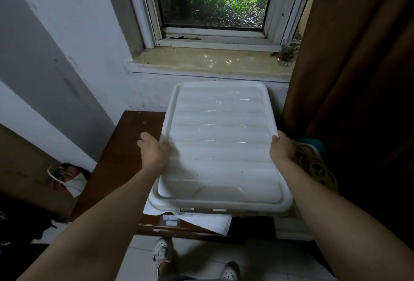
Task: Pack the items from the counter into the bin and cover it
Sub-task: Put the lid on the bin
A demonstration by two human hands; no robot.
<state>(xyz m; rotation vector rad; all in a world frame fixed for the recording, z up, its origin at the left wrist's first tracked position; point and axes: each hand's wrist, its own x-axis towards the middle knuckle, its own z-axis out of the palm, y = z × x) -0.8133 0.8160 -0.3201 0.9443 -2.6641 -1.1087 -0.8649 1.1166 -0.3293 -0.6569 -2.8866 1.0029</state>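
Note:
A large white ribbed plastic lid (pixel 220 146) fills the middle of the head view, held flat in front of me over the brown counter (pixel 116 159). My left hand (pixel 153 149) grips its left edge, fingers curled under the rim. My right hand (pixel 283 147) grips the right edge the same way. The bin is hidden beneath the lid; only latch parts (pixel 187 209) show at the near rim. Items packed inside cannot be seen.
White papers (pixel 208 221) lie on the counter under the lid's near edge. A window sill (pixel 208 61) with a glass (pixel 287 53) is behind. A brown curtain (pixel 349 56) hangs right, a patterned object (pixel 313 164) beside it. A face mask (pixel 75 183) hangs left.

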